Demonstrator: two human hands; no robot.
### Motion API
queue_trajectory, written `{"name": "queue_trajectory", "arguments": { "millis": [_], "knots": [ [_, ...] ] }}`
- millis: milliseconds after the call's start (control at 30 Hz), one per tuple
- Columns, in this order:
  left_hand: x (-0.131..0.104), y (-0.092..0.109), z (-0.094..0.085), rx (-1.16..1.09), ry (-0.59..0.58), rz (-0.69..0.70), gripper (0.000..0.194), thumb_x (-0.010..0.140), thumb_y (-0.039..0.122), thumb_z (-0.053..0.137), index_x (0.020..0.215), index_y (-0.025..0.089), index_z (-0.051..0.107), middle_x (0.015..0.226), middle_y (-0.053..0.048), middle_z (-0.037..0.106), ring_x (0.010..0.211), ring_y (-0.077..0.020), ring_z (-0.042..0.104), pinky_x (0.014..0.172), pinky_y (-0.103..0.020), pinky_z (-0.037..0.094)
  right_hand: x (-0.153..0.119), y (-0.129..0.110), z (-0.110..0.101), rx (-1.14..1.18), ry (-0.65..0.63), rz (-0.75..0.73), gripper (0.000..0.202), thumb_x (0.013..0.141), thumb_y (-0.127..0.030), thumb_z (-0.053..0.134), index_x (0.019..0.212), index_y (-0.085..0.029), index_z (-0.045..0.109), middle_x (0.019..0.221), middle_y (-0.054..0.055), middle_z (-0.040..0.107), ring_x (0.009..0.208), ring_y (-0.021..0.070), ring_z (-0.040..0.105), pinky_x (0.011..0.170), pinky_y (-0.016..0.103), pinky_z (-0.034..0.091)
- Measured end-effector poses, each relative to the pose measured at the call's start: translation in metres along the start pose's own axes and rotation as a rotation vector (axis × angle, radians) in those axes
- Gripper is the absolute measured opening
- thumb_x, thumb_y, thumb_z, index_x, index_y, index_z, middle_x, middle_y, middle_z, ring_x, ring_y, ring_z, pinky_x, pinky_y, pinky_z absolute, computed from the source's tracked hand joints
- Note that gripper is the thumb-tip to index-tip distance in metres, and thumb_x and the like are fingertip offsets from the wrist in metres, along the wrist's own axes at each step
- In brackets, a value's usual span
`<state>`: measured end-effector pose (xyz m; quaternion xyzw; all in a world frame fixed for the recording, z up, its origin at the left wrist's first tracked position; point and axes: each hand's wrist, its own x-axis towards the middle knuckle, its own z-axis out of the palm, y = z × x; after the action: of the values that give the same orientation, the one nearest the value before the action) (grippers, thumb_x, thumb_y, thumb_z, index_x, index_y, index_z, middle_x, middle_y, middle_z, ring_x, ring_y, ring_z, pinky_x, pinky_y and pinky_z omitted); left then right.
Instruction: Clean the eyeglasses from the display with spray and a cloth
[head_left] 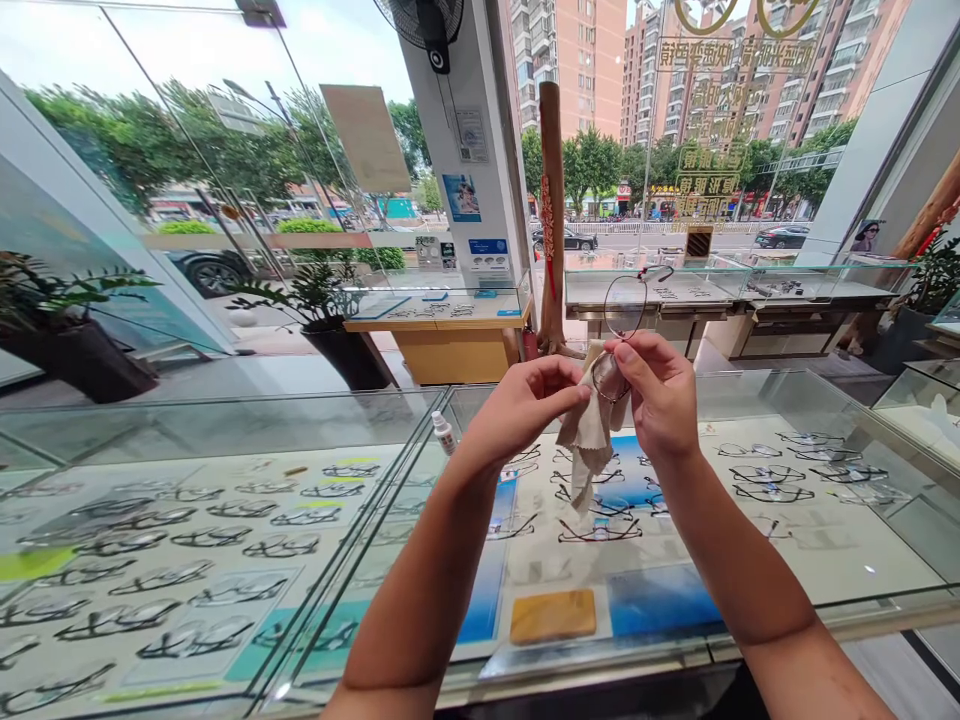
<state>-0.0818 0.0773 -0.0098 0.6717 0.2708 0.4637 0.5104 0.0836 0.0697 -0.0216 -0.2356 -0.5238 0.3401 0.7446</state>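
A pair of thin round-rimmed eyeglasses [626, 308] is held up over the glass counter, turned so one lens is above the other. My right hand [664, 390] pinches it near the bridge, its fingers closed. My left hand [536, 400] has thumb and fingers closed on a beige cleaning cloth [589, 435], at the edge of the lower lens. Part of the cloth lies behind that lens, and the rest hangs down. A temple arm reaches out at the upper right of the frame.
Below my hands is a glass display counter [757, 560] with several rows of eyeglasses inside. A small white spray bottle [443, 432] stands left of my hands. Near the front is a yellow-brown rectangular block [553, 615]. Beyond are a wooden post [551, 200] and more showcases [652, 290].
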Motion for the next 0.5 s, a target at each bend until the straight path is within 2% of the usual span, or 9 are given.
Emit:
{"name": "queue_trajectory", "arguments": {
  "millis": [167, 333, 433, 500],
  "knots": [
    [0.001, 0.004, -0.004, -0.033, 0.077, 0.056, 0.021, 0.078, 0.036, 0.081, 0.074, 0.018, 0.071, 0.071, 0.0, 0.062, 0.066, -0.0112, 0.053, 0.062, -0.023, 0.046, -0.002, -0.004, 0.0, -0.056, -0.085, -0.085, 0.024, 0.081, -0.049, 0.085, 0.081, -0.027, 0.074, 0.087, -0.001, 0.073, 0.086, 0.017, 0.069, 0.083, 0.036, 0.059],
    [0.002, 0.003, -0.002, -0.2, -0.012, 0.059, 0.019, 0.079, 0.038, 0.083, 0.078, 0.02, 0.078, 0.084, -0.004, 0.071, 0.078, -0.0137, 0.063, 0.074, -0.025, 0.054, -0.004, -0.003, 0.002, -0.023, -0.096, -0.102, 0.017, 0.082, -0.041, 0.086, 0.08, -0.028, 0.076, 0.086, -0.001, 0.075, 0.085, 0.0162, 0.068, 0.084, 0.035, 0.058],
    [0.001, 0.0, 0.005, -0.169, -0.018, 0.156, 0.017, 0.077, 0.035, 0.088, 0.081, 0.02, 0.081, 0.094, -0.006, 0.074, 0.093, -0.0168, 0.067, 0.086, -0.028, 0.055, -0.004, -0.002, 0.003, -0.01, -0.07, -0.077, 0.021, 0.08, -0.045, 0.088, 0.08, -0.027, 0.076, 0.084, -0.001, 0.074, 0.083, 0.016, 0.068, 0.082, 0.034, 0.059],
    [0.001, -0.002, 0.011, -0.152, -0.006, 0.208, 0.02, 0.074, 0.033, 0.092, 0.082, 0.02, 0.08, 0.094, -0.006, 0.074, 0.094, -0.0173, 0.067, 0.087, -0.029, 0.056, -0.005, -0.002, 0.005, 0.006, -0.054, -0.051, 0.025, 0.077, -0.048, 0.089, 0.079, -0.027, 0.076, 0.083, -0.002, 0.073, 0.083, 0.0162, 0.068, 0.083, 0.035, 0.06]
  ]
}}
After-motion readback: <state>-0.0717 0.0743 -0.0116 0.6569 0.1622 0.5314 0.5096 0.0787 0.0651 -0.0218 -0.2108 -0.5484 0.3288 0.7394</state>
